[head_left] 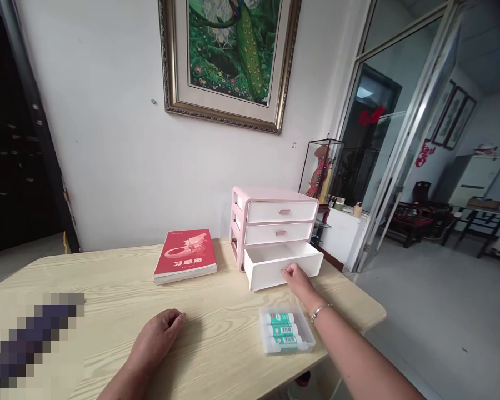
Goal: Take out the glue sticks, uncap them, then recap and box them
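Note:
My right hand is closed on the front of the bottom drawer, at its handle, which my fingers cover. This white drawer is pulled out of a small pink and white drawer cabinet; its visible inside looks bare. Both upper drawers are pushed in. My left hand rests on the table, its fingers curled into a loose fist with nothing showing in them. Between my forearms, nearer the right one, a clear plastic box holds three green and white glue sticks.
Red-covered books lie stacked left of the cabinet on the wooden table. The table's right edge runs close beside my right arm. A framed peacock picture hangs on the wall behind. A blurred dark patch covers the lower left.

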{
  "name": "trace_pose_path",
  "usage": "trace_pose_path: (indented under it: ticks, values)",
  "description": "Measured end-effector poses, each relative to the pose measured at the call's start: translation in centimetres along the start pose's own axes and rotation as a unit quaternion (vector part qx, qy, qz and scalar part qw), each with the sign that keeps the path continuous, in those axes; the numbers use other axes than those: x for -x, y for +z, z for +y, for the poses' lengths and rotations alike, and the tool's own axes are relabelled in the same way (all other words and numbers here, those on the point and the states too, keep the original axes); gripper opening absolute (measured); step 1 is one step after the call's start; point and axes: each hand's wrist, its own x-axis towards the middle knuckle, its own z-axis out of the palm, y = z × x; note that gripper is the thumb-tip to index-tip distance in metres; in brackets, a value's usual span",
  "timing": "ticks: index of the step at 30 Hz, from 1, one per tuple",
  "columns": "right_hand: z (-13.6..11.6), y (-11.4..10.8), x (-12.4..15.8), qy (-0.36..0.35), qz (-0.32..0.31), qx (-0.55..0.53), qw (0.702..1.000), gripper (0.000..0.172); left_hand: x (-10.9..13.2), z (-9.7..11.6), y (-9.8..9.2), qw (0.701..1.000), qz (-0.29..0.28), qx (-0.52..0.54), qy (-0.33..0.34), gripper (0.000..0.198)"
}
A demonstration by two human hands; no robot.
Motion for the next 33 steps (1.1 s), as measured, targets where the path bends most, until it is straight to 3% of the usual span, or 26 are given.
trace_pose_path:
  ticks: [10, 16, 19, 22, 24, 26, 29, 33]
  values:
    - [-3.3, 3.1, -5.1, 0.04, -0.009, 0.051, 0.998, 0.018, -0.6, 0.0, 0.1, 1.0, -0.012, -0.003, -0.027, 0.042]
    - [-3.9, 3.4, -5.5, 0.026, -0.052, 0.031, 0.998, 0.027, -0.8, -0.3, 0.1, 1.0, 0.003, 0.012, -0.025, 0.041]
    - [-3.6, 2.0, -3.3, 0.009, -0.116, 0.008, 0.993, 0.041, -0.7, -0.2, -0.1, 0.999, 0.003, 0.021, -0.025, 0.041]
    - [-2.8, -1.4, 0.7, -0.03, -0.22, -0.022, 0.975, 0.057, -0.6, 0.0, -0.3, 0.999, -0.002, 0.027, -0.031, 0.042]
    - [-2.0, -4.2, 3.7, -0.095, -0.341, -0.039, 0.935, 0.083, -0.5, 0.2, -0.4, 0.999, -0.008, 0.024, -0.038, 0.042]
    - [-1.3, -6.5, 6.6, -0.135, -0.401, -0.022, 0.906, 0.099, -0.5, 0.3, -0.4, 0.999, -0.013, 0.016, -0.046, 0.042]
    - [-0.5, -7.7, 9.7, -0.173, -0.367, 0.029, 0.914, 0.105, -0.3, 0.5, -0.4, 0.999, -0.014, 0.005, -0.052, 0.042]
    - [-0.9, -5.5, 11.0, -0.229, -0.311, 0.016, 0.922, 0.09, 0.1, 0.9, 0.0, 0.999, 0.011, 0.019, -0.032, 0.038]
